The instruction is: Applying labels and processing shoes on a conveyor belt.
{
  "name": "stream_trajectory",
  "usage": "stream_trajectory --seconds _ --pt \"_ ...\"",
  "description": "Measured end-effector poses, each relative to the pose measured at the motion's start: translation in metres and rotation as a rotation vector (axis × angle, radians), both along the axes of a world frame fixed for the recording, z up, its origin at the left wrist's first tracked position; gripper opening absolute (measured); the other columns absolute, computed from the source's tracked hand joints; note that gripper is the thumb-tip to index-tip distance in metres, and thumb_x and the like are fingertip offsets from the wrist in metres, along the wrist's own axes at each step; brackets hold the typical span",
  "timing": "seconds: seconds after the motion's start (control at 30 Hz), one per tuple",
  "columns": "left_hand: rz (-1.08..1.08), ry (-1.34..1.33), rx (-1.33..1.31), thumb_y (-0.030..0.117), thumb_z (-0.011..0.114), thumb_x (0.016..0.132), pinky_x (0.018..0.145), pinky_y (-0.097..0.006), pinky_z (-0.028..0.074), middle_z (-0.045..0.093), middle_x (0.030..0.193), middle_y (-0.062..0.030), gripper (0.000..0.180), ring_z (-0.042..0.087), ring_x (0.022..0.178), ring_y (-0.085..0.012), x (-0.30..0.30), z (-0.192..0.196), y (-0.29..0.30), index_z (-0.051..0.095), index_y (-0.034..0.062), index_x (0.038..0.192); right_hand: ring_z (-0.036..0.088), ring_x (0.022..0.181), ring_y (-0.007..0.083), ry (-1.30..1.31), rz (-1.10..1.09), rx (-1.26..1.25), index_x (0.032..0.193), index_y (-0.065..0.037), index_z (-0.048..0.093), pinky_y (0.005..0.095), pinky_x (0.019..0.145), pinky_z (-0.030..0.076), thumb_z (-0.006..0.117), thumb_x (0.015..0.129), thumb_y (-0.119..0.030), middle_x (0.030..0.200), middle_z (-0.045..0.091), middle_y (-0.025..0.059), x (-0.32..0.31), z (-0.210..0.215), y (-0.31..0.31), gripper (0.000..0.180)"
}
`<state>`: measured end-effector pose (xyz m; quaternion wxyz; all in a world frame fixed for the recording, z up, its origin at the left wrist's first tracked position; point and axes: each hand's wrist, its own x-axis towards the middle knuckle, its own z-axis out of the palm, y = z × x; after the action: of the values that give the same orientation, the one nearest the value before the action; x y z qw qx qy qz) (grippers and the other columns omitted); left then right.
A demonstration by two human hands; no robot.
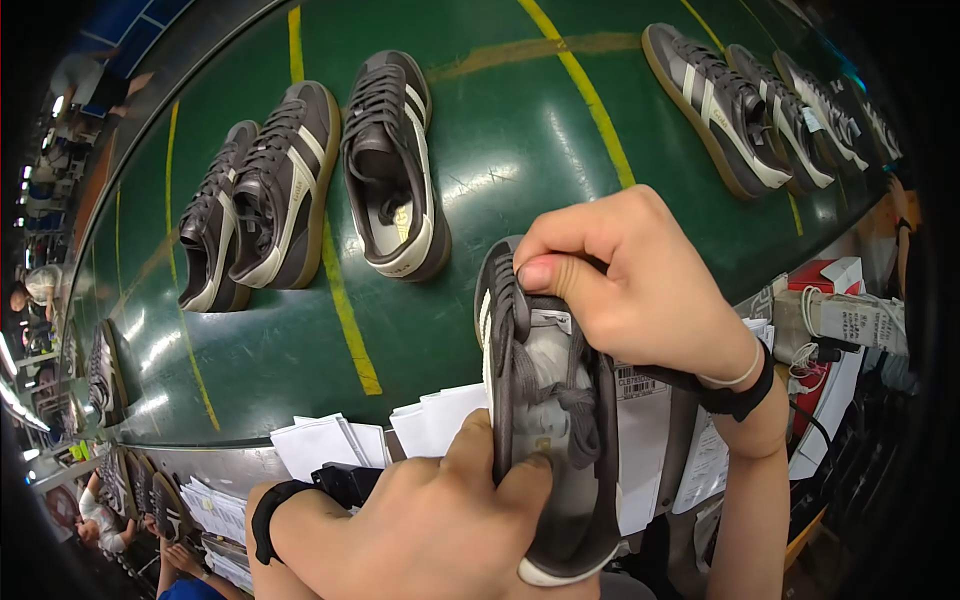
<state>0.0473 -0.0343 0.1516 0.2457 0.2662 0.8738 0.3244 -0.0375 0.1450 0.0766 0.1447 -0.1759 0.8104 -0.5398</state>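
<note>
- The shoe [545, 425] was held over the middle of the surface's [490, 200] near edge, its toe pointing toward the far edge.
- Of the hands, the left hand [430, 520] gripped the shoe's left wall, thumb inside the collar.
- The right hand [620, 280] was narrow, thumb and bent finger pinched together at the laces [506, 290]; it hid part of the shoe's upper right side.
- Three shoes [390, 120] stood on the left half of the surface, two touching and one just beside them.
- A row of shoes [712, 105] lay toward the surface's far right corner.
- Another shoe [104, 375] sat by the left end.
- White papers [330, 445] lined the near edge, left of the shoe; the left hand and shoe covered some of that edge.
- Past the near edge, at right, were a red box [812, 405], white cords [805, 370] and more sheets [708, 465].
- Below the near left corner, a co-worker's hand [182, 558] was near more shoes [165, 500].
</note>
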Motion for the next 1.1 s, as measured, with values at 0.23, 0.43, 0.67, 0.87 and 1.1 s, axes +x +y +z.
stream_trajectory --seconds 0.23,0.43,0.67,0.87,1.1 --pt "0.134 0.103 0.231 0.032 0.083 0.057 0.048 -0.034 0.051 0.059 0.081 -0.0172 0.053 0.06 0.055 -0.0277 0.004 -0.004 0.001 0.067 0.0003 0.097 0.047 0.049 0.0097 -0.27 0.032 -0.002 0.075 0.005 0.065 0.0293 0.047 0.037 0.064 0.082 -0.002 0.053 0.049 0.0079 -0.008 -0.004 0.0 0.01" --pt "0.235 0.185 0.449 0.047 0.093 0.051 0.048 -0.023 0.046 0.064 0.119 -0.0202 0.079 0.057 0.056 -0.008 -0.028 -0.059 -0.051 0.055 0.0041 0.105 0.06 0.054 0.0215 0.866 -0.004 0.167 0.078 -0.003 0.066 0.0309 0.053 0.05 0.062 0.057 0.009 0.065 0.064 0.0032 -0.008 0.009 0.036 0.024" --pt "0.121 0.629 -0.036 0.042 0.084 0.056 0.062 -0.036 0.054 0.069 0.102 -0.012 0.046 0.067 0.068 -0.0305 -0.106 -0.148 -0.09 0.065 0.0001 0.063 0.062 0.094 0.0304 0.881 -0.128 0.138 0.102 -0.003 0.068 0.0392 0.085 0.051 0.069 0.08 -0.008 0.099 0.069 0.0116 -0.071 -0.012 -0.023 0.022" --pt "-0.076 0.103 -0.153 0.047 0.076 0.061 0.058 -0.04 0.054 0.066 0.073 -0.0062 0.043 0.065 0.059 -0.0301 -0.03 -0.031 -0.058 0.069 0.0042 0.065 0.059 0.085 0.0269 0.772 0.187 0.219 0.092 -0.005 0.059 0.0358 0.077 0.05 0.072 0.076 -0.018 0.083 0.059 0.0084 -0.007 -0.015 -0.061 0.025" --pt "-0.2 0.077 0.136 0.042 0.081 0.05 0.046 -0.034 0.046 0.066 0.086 -0.005 0.044 0.058 0.051 -0.0262 0.0 0.001 -0.077 0.061 0.0066 0.067 0.058 0.053 0.0169 0.276 0.152 -0.067 0.074 0.003 0.065 0.0279 0.052 0.044 0.065 0.081 0.001 0.063 0.064 0.0102 0.012 0.002 -0.07 0.008"
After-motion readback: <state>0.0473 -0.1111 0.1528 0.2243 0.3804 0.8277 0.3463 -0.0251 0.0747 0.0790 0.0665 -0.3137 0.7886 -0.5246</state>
